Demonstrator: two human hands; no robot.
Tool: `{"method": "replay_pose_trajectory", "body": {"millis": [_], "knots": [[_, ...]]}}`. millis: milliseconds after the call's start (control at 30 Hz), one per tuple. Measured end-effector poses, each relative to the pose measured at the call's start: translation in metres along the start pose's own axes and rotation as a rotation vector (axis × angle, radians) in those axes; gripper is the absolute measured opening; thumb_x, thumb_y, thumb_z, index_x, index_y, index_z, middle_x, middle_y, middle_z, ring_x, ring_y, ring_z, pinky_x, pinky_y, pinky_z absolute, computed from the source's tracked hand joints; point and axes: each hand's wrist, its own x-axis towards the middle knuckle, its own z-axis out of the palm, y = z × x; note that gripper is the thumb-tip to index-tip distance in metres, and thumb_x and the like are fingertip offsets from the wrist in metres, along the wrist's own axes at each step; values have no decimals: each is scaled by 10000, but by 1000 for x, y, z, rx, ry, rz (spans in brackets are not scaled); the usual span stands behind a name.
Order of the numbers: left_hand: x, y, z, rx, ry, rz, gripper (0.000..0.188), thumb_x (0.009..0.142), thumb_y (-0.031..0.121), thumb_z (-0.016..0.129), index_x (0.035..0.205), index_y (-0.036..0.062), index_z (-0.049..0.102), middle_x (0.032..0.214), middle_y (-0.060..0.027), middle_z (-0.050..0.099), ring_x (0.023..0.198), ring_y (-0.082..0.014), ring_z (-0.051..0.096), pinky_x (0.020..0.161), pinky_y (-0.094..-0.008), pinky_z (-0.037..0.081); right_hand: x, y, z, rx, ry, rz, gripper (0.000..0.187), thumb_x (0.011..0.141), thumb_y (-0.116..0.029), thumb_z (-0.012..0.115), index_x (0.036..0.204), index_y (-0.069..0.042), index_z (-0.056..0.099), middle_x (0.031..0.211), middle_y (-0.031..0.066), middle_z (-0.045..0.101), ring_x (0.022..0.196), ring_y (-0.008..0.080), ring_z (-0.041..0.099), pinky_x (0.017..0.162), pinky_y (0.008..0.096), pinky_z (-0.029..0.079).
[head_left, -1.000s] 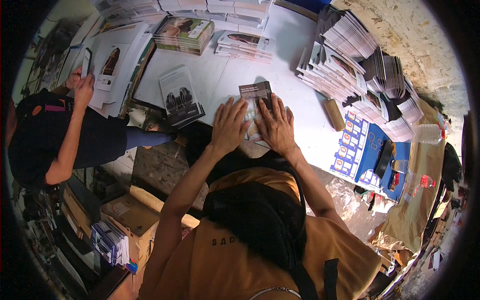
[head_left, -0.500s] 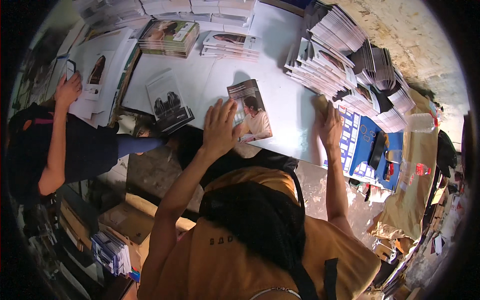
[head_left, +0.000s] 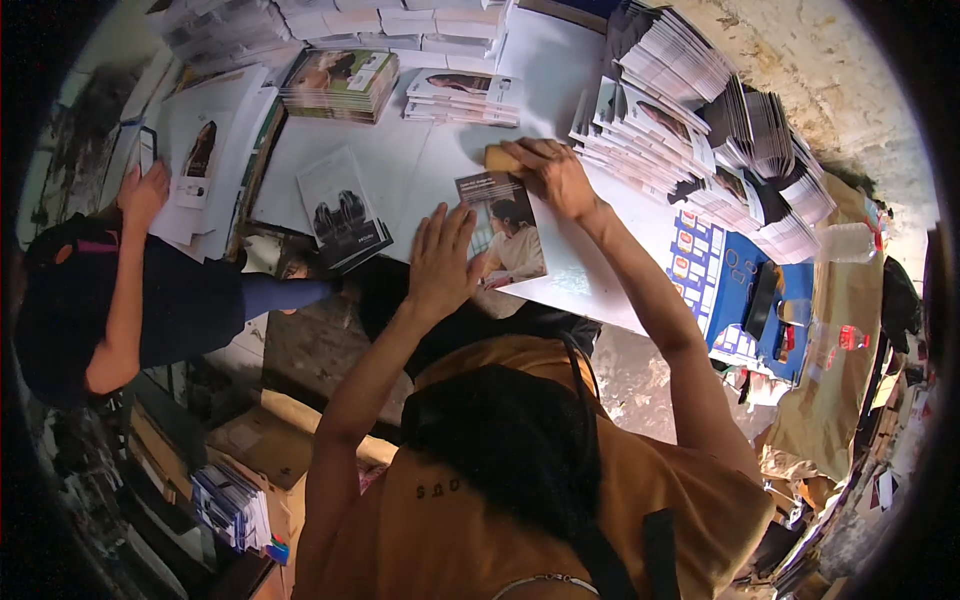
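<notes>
A booklet (head_left: 515, 240) with a photo of a seated person on its cover lies at the front edge of the white table. My left hand (head_left: 443, 258) rests flat on its left side, fingers stretched out. Just beyond the top edge, my right hand (head_left: 555, 180) grips a small tan block (head_left: 501, 158), which touches the booklet's upper end or the table right beside it; I cannot tell which. To the left lies a small pile of dark-and-white booklets (head_left: 340, 215).
Stacks of folded booklets (head_left: 650, 130) crowd the right side. At the back stand a green-covered stack (head_left: 340, 85) and a white-covered one (head_left: 463, 97). A blue board (head_left: 740, 285) and a plastic bottle (head_left: 848, 243) sit far right. Another person (head_left: 140, 290) holds a phone at the left.
My right hand has moved left with the tan block, from the table's right side to the booklet's top edge. My left hand stays on the booklet.
</notes>
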Motion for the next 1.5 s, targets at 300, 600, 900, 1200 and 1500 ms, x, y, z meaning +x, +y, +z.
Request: {"method": "replay_pose_trajectory", "body": {"millis": [300,600,900,1200,1500], "knots": [[30,2,-17,-64,-179,-56,731,846,325,693,1465,32,437,1528,-160,385,1469,-398,294,1182,-606,244,-143,-61,-74,202,-346,-26,530,845,-164,744,1365,-184,643,1295,75,658,1200,284,605,1072,457,428],[110,5,-28,95,-521,498,734,576,278,794,1236,48,570,1417,-209,446,1433,-434,320,1161,-693,198,-193,-36,-63,298,302,652,497,911,-73,674,1378,49,554,1277,254,619,1159,367,625,1021,406,489],[172,-51,-98,-313,-180,262,280,774,-1,644,1046,61,620,956,-157,686,900,-361,670,879,-447,486,-203,-36,-67,183,449,707,465,927,-64,674,1371,35,576,1201,245,648,1081,338,654,960,399,509],[201,-122,-23,112,-189,91,421,821,56,636,1241,88,622,1374,-100,595,1313,-322,508,1119,-465,379,-197,-31,-52,6,529,667,464,862,-102,751,1291,31,635,1173,245,673,1075,371,655,962,429,503],[8,-121,-95,-134,220,-73,702,839,203,770,1465,85,475,1509,-171,474,1410,-364,419,1166,-528,319,-221,-16,-46,-308,737,814,490,831,-155,789,1284,-32,648,1328,225,603,1172,406,613,984,442,509]]}}
